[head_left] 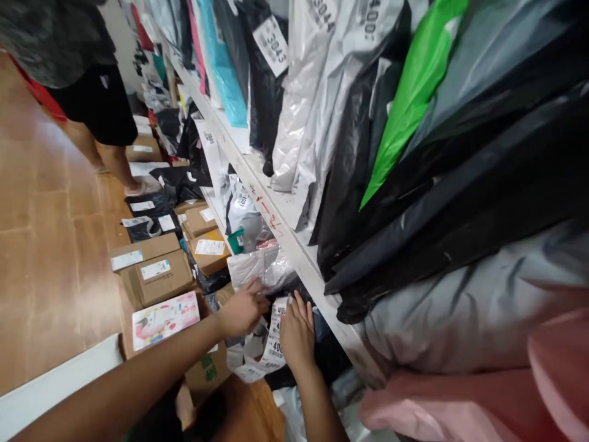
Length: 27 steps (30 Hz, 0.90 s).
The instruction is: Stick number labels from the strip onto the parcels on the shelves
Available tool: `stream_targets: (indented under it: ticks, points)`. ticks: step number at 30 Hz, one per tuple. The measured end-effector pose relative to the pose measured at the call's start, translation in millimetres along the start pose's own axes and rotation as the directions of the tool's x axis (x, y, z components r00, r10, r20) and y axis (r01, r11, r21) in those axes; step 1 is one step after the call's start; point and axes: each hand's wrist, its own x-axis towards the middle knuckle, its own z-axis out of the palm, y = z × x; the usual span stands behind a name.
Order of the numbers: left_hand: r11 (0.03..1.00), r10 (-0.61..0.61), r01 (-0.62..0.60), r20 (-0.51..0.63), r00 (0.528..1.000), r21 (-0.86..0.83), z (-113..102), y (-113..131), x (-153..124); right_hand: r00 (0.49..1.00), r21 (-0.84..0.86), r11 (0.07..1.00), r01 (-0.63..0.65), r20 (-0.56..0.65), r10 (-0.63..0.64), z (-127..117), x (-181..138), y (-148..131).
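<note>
Far left: a co-worker (87,92) stands on the wood floor (50,258), well apart from your hands. Nearer you, taped cartons (159,279) lie in a row along the foot of the shelving, with a pink printed box (165,319) just below them, near your left forearm.

Left hand (242,307): it reaches across the lower bay, fingers bent, tips at the near edge of a white plastic parcel (251,267). Whether the fingers pinch the film or only rest on it, you cannot tell from this view.

Centre: the printed label strip (276,347) lies between your two hands, below the parcel. Its long axis runs down from beside your right thumb toward you, then bends left into a loose curl under your left wrist. Key relation, in my judgement: the strip's upper end is at the right hand, so that hand is much the nearer; the left is closer to the parcel.

Right hand (297,331): back toward you, fingers extended up and together, thumb alongside the strip's top. The palm is hidden; cannot tell whether the strip is gripped.

Right of it: the white shelf edge (306,261) slants close past your fingertips, with upright bagged parcels (299,116) above.
</note>
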Motion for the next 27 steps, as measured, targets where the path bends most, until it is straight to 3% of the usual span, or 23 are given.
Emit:
stream_targets:
  ticks: [2, 5, 8, 16, 27]
  points:
    - [0.994, 0.080, -0.084, 0.058, 0.995, 0.075, -20.0, -26.7, 12.5, 1.000, -0.021, 1.000, 0.009, 0.004, -0.009, 0.4, -7.2, 1.5]
    - [0.982, 0.053, -0.087, 0.201, 0.978, 0.166, -35.6, -57.7, 33.1, 1.000, -0.015, 1.000, 0.009, 0.014, -0.009, -3.0, -9.5, 2.0]
    - [0.968, 0.005, -0.078, 0.294, 0.956, 0.238, -38.9, -72.8, 40.9, 1.000, 0.012, 1.000, 0.005, 0.018, -0.005, -6.6, -7.9, 1.2]
    - [0.929, -0.034, -0.092, 0.330, 0.943, 0.360, -38.9, -78.4, 40.4, 0.999, 0.053, 0.998, -0.029, 0.030, 0.028, -4.4, -6.0, 0.8]
    - [0.921, 0.037, -0.152, 0.309, 0.950, 0.359, -35.8, -88.3, 38.1, 0.999, 0.027, 0.999, -0.020, 0.026, 0.019, -6.8, -6.4, -0.3]
